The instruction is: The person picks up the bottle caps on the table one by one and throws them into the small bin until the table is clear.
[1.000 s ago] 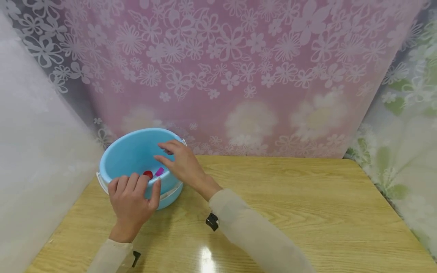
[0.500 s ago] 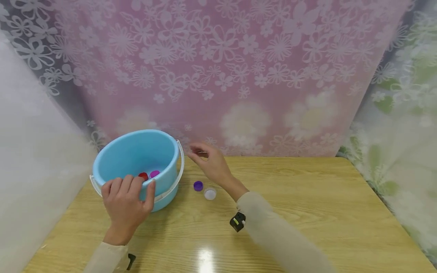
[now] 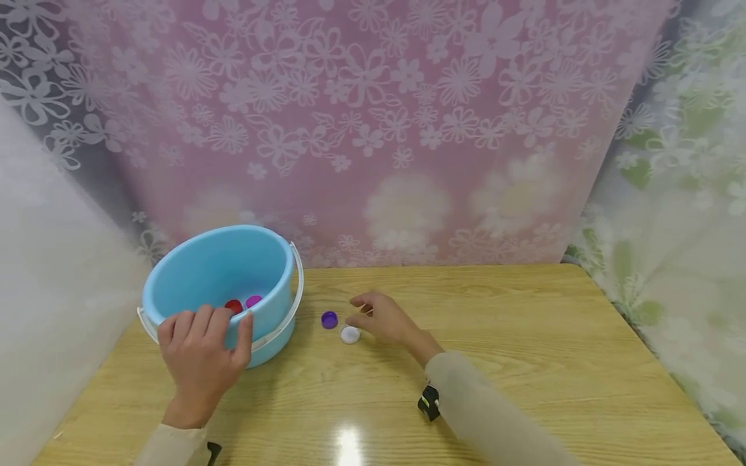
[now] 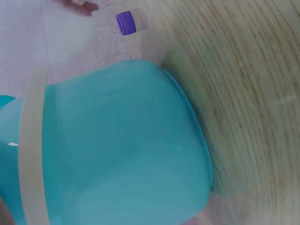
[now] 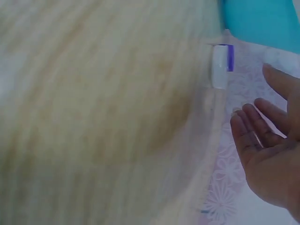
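A light blue bucket (image 3: 274, 317) with a white handle stands at the left of the table. My left hand (image 3: 201, 353) grips its near rim, fingers over the edge and thumb outside. Inside lie a red cap (image 3: 234, 306) and a magenta cap (image 3: 253, 301), partly hidden by the rim. To the right of the bucket, a purple cap (image 3: 329, 320) and a white cap (image 3: 350, 334) rest on the wood. My right hand (image 3: 387, 318) hovers just right of the white cap, fingers loosely bent and apart, holding nothing; the right wrist view (image 5: 269, 145) shows its palm.
The wooden table (image 3: 495, 362) extends right and toward me. A pink flowered curtain (image 3: 373, 142) hangs along its back edge. Pale sheets stand at the left (image 3: 52, 259) and right (image 3: 682, 226) sides.
My right hand has moved from over the bucket's mouth out to the right and down beside the white cap. The purple and white caps have come into sight. My left hand keeps its grip.
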Demonstrator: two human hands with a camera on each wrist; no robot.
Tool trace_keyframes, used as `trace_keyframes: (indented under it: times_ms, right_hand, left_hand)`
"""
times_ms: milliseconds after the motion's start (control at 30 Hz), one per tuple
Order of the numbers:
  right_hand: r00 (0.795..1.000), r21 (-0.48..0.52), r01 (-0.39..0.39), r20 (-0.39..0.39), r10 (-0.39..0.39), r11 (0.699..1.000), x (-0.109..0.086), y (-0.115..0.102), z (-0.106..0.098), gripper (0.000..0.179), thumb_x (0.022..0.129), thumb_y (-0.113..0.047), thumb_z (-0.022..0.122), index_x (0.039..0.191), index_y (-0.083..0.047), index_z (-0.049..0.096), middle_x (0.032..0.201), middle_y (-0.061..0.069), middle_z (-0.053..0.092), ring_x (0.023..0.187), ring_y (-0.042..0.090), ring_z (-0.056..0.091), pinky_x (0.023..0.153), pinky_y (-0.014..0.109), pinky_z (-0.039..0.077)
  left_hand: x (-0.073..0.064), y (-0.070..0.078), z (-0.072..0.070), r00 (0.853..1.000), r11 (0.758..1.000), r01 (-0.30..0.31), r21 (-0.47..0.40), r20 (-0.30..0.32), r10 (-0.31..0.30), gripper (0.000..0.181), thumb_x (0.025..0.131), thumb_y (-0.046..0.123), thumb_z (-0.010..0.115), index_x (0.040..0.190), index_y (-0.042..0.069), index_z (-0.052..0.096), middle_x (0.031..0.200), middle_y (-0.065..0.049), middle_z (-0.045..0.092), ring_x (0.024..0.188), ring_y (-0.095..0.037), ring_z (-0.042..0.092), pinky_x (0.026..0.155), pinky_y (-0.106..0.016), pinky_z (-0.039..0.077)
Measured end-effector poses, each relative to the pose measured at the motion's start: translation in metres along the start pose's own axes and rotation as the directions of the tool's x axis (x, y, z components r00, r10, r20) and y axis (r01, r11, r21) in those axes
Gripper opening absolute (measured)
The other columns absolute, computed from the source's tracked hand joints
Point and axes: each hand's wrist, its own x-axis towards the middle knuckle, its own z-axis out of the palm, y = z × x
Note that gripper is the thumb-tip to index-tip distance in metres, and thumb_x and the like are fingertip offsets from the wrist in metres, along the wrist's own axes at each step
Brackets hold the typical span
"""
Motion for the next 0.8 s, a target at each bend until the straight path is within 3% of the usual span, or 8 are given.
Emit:
trace_keyframes:
  times_ms: [200, 367, 800]
  right_hand:
    - [0.998, -0.093, -0.026, 0.053, 0.031, 0.995, -0.006, 0.005, 0.011, 0.055, 0.083, -0.027, 0.074, 0.127, 0.001, 0.057, 0.124, 0.011, 0.059, 0.108, 0.026, 0.056, 0.089, 0.039, 0.046]
    - [0.998, -0.177, -0.018, 0.051, 0.027, 0.984, -0.008, 0.007, 0.016, 0.055, 0.080, -0.026, 0.077, 0.125, 0.000, 0.059, 0.121, 0.010, 0.060, 0.108, 0.024, 0.056, 0.091, 0.039, 0.045]
    - [0.999, -0.186, -0.021, 0.027, 0.027, 0.982, -0.011, 0.005, 0.021, 0.053, 0.078, -0.025, 0.079, 0.121, 0.000, 0.061, 0.111, 0.007, 0.059, 0.100, 0.021, 0.055, 0.086, 0.038, 0.046]
  left_hand:
    - [0.000, 0.000, -0.002, 1.000, 1.000, 0.002, -0.006, -0.008, -0.002, 0.044, 0.088, 0.039, 0.051, 0.064, 0.002, 0.052, 0.058, -0.012, 0.044, 0.055, -0.036, 0.040, 0.067, -0.051, 0.028]
    - [0.000, 0.000, -0.002, 1.000, 1.000, 0.008, -0.007, -0.008, -0.009, 0.045, 0.088, 0.040, 0.051, 0.064, 0.002, 0.051, 0.058, -0.012, 0.043, 0.055, -0.035, 0.039, 0.067, -0.051, 0.028]
    - [0.001, 0.002, 0.000, 1.000, 1.000, 0.010, -0.024, -0.011, -0.010, 0.044, 0.088, 0.039, 0.051, 0.064, 0.003, 0.052, 0.058, -0.011, 0.044, 0.055, -0.035, 0.039, 0.067, -0.051, 0.027]
